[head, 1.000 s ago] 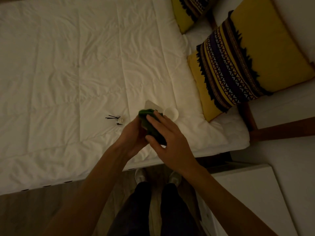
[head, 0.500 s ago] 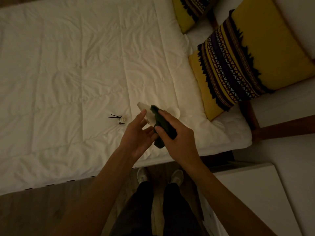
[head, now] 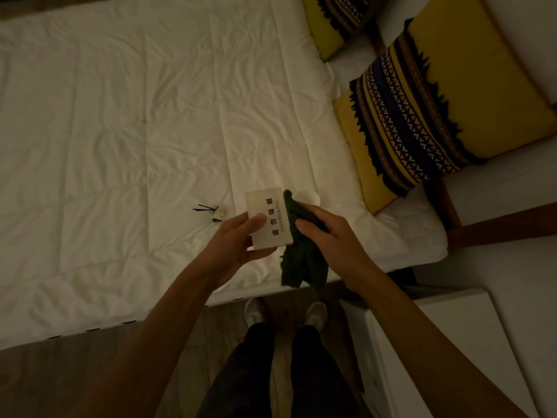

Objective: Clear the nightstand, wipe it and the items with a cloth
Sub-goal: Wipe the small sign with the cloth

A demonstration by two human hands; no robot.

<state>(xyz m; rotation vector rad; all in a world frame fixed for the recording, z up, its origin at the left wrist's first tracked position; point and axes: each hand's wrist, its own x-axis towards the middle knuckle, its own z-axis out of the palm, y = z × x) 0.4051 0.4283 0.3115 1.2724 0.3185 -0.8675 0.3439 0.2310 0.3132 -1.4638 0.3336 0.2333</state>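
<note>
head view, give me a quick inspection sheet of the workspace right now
surface: white nightstand at lower right, top bare where visible; white bed cover ahead
job's things: white no-smoking sign held over the bed; dark green cloth against its right edge
clutter: small diffuser with dark reeds and a white round item on the bed
grippers: left hand grips the sign; right hand grips the cloth
cables: nothing seen
surroundings: two yellow patterned cushions, wooden floor, person's shoes

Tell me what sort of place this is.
Probably a hotel or guesthouse bedroom: a made bed with a white duvet, patterned cushions, and a NO SMOKING sign held beside a white nightstand.
</note>
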